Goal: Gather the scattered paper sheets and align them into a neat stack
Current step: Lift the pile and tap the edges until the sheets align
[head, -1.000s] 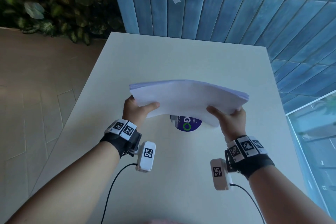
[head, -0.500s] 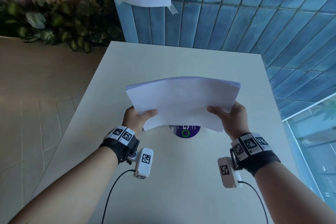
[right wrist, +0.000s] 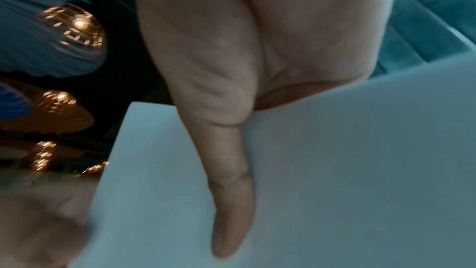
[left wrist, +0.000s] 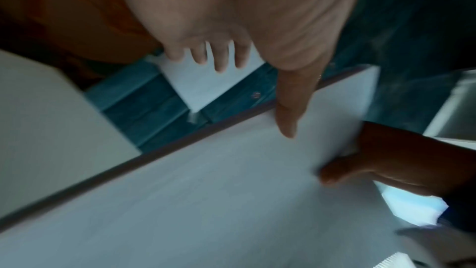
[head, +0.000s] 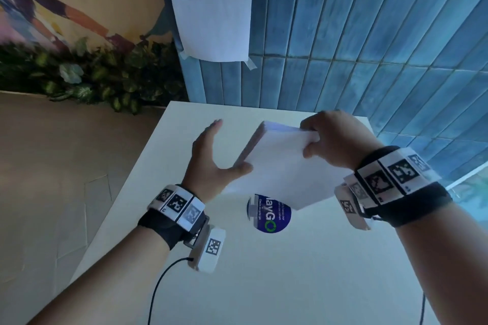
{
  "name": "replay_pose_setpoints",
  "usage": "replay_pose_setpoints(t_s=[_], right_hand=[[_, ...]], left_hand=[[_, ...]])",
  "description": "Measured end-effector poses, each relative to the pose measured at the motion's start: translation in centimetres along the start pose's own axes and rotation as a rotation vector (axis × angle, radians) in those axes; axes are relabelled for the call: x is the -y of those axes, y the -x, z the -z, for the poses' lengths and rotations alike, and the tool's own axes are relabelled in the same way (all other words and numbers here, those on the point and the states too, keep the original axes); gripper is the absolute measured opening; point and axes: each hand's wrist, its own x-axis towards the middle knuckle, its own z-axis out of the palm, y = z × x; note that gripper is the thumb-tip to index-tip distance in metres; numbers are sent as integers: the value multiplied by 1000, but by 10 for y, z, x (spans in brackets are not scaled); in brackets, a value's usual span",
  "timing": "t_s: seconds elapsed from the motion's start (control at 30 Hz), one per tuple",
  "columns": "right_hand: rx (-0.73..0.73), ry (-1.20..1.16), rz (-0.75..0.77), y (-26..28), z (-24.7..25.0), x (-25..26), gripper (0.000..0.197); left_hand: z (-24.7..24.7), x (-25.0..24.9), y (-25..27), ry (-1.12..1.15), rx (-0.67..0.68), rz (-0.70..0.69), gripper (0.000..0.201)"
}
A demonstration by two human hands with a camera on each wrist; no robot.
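Left hand (head: 211, 163) off turned stack (head: 285, 166).

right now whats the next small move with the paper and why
Probably bring the left hand flat against the stack's near side edge and press the sheets square. The right hand grips the stack's far corner, holding it tilted above the table. The left hand is spread open, only its thumb touching the paper, so the stack is steadied from one side only.

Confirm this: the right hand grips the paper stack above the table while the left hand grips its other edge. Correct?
Not quite. The left hand is open, fingers spread, only its thumb touching the stack; the head view shows it. The right hand does grip the stack above the table.
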Motion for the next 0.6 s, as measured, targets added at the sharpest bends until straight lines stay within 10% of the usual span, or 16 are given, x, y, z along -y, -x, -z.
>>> replay_pose_setpoints(t_s=[0.13,0.27,0.6], right_hand=[[59,155,48,2,9,23,22],[91,141,49,10,1,28,22],[-22,27,74,31,-27,-8,25]], left_hand=[[-11,-52,1,163,256,-156,70],[-20,-51,6,295,186,-114,14],[3,-14,10,373,126,65,11]])
